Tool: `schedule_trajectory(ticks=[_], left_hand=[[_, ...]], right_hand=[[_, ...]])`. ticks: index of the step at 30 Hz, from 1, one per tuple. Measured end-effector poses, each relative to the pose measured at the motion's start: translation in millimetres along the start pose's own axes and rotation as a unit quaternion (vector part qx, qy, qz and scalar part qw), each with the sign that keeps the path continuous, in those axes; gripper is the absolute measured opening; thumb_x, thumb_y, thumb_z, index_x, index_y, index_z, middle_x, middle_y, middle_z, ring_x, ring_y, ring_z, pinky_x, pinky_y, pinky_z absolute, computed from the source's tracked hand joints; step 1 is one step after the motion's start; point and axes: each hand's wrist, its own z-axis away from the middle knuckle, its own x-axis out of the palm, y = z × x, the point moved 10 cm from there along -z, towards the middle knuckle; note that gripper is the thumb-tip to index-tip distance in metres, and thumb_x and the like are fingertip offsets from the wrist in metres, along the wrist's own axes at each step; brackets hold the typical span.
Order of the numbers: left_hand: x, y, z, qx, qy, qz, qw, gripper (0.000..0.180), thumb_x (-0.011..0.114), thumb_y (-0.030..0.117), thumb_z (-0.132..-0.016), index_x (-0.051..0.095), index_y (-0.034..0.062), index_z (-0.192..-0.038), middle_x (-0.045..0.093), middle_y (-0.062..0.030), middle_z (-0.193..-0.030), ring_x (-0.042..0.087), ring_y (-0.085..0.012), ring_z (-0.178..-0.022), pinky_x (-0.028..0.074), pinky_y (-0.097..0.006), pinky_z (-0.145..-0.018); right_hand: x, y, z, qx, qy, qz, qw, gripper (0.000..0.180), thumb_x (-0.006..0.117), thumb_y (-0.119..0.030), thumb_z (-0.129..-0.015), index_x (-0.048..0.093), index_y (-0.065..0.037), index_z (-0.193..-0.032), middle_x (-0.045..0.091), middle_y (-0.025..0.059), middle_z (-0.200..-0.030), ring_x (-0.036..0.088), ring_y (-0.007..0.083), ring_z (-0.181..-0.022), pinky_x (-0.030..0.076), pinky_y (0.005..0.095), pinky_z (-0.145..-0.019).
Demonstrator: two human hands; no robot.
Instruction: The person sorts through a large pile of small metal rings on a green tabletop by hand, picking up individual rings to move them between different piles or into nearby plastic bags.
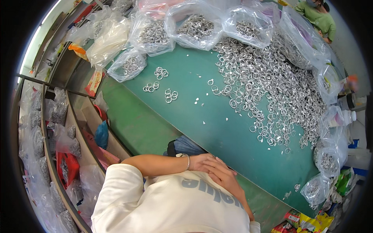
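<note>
My left hand (199, 162), with a silver bangle (188, 162) at its wrist, rests against my body by the near table edge. Its fingers are hidden under my right hand (222, 171). The right hand lies across it, fingers stretched out and holding nothing. Beyond both hands, a large heap of silver metal rings (276, 85) spreads over the right side of the green table (186, 105). Three small groups of rings lie apart on the left: one upper group (161, 72), one left group (151, 87) and one lower group (171, 95).
Clear plastic bags of rings (195, 27) line the far and right table edges. Small white bits (197, 101) dot the tabletop. Shelves (75, 128) with bagged goods stand at left. Colourful packets (311, 223) lie lower right. Another person (318, 19) is at the far right.
</note>
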Motion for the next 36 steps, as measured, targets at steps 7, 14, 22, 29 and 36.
schedule_trajectory(ticks=[7, 14, 22, 29, 36], left_hand=[[-12, 28, 46, 0.089, 0.305, -0.183, 0.93, 0.032, 0.052, 0.027, -0.096, 0.062, -0.0035, -0.097, 0.064, -0.0101, -0.085, 0.063, -0.0132, -0.074, 0.049, -0.019, -0.056], [65, 73, 72, 0.153, 0.264, -0.297, 0.905, 0.037, 0.053, 0.032, -0.096, 0.065, -0.0008, -0.084, 0.062, -0.0069, -0.072, 0.055, -0.0101, -0.055, 0.041, -0.02, -0.045], [90, 107, 4, 0.177, 0.175, -0.136, 0.959, 0.037, 0.043, 0.024, -0.099, 0.057, -0.0071, -0.112, 0.063, -0.0171, -0.102, 0.06, -0.0262, -0.092, 0.052, -0.035, -0.08], [154, 156, -73, 0.213, 0.224, -0.198, 0.93, 0.033, 0.038, 0.013, -0.096, 0.054, -0.0075, -0.116, 0.061, -0.016, -0.108, 0.059, -0.0236, -0.099, 0.048, -0.036, -0.095], [335, 254, -214, 0.321, 0.046, -0.334, 0.885, 0.055, 0.043, 0.039, -0.096, 0.039, -0.0018, -0.134, 0.045, -0.0226, -0.131, 0.04, -0.0328, -0.128, 0.026, -0.048, -0.111]], right_hand=[[-57, 15, 14, 0.072, 0.161, -0.176, 0.968, 0.019, 0.056, 0.004, -0.085, 0.066, 0.005, -0.101, 0.066, 0.0177, -0.103, 0.063, 0.0246, -0.097, 0.048, 0.0333, -0.087], [-86, 61, 26, 0.162, 0.345, -0.287, 0.879, 0.016, 0.053, -0.006, -0.095, 0.064, 0.004, -0.1, 0.065, 0.0089, -0.09, 0.061, 0.0144, -0.085, 0.048, 0.0271, -0.08], [-118, 71, 37, 0.148, 0.429, -0.36, 0.815, 0.017, 0.052, -0.007, -0.095, 0.062, 0.005, -0.103, 0.062, 0.0067, -0.084, 0.058, 0.0138, -0.079, 0.046, 0.0275, -0.077], [-140, 90, 55, 0.14, 0.494, -0.434, 0.741, 0.017, 0.053, -0.008, -0.095, 0.061, 0.005, -0.104, 0.06, 0.0061, -0.082, 0.056, 0.0143, -0.078, 0.044, 0.0272, -0.075], [-151, 86, 60, 0.149, 0.529, -0.402, 0.732, 0.016, 0.053, -0.007, -0.094, 0.06, 0.004, -0.103, 0.061, 0.0075, -0.082, 0.057, 0.0172, -0.077, 0.045, 0.0303, -0.076]])
